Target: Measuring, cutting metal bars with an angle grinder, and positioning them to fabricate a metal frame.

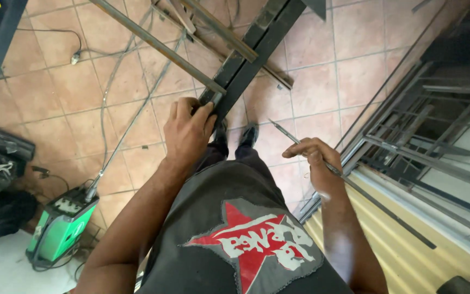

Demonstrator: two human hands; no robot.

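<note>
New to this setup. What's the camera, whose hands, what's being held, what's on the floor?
There is one picture, from a camera worn on a person's head, looking straight down their body at a tiled floor. No robot is involved: both hands are the wearer's own.

The left hand grips the near end of a dark steel bar, part of a welded frame that runs away across the tiles. The right hand holds a thin metal rod, most likely a welding electrode, pointing up and left.

On the floor at lower left stands a green welding machine, with cables running from it toward the frame. At the right is a metal window grille. The wearer's dark shoes show between the hands.
</note>
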